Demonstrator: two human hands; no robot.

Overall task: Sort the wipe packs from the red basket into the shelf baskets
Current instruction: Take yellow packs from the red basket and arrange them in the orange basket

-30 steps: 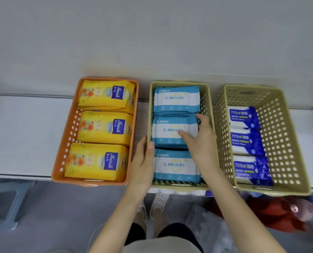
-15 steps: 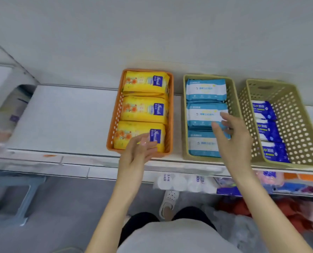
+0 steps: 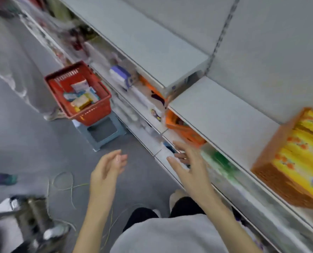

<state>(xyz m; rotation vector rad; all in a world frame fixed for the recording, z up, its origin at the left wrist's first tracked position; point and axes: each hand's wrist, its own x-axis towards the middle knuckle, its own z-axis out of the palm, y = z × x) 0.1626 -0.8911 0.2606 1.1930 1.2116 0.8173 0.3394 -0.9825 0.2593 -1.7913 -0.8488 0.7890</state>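
Well, the white shelving (image 3: 225, 115) ran along the person's right. Its upper board carried an orange basket (image 3: 272, 178) packed with yellow wipe packs (image 3: 303, 154) laid flat in a row, which I'd take for one sorted kind. That basket was cut off at the right edge of view, so I couldn't count its packs, and the other shelf baskets were out of sight altogether.

Further down the aisle the red basket (image 3: 95, 111) sat on a grey step stool (image 3: 104, 133) just beside the foot of the shelving, raised, I'd guess, to spare stooping to the floor.

The left hand (image 3: 104, 168) and right hand (image 3: 192, 165) were both out in front, empty, with fingers loosely spread and gripping nothing. The right one was nearer the shelf edge. It looked like a reach for the next pack, though both hands were well apart from the red basket.

Inside that basket lay the loose wipe packs (image 3: 82, 97), pale blue and yellow, too smeared to read or count. The lower shelves (image 3: 141, 106) were a blur too, and I couldn't name their goods.
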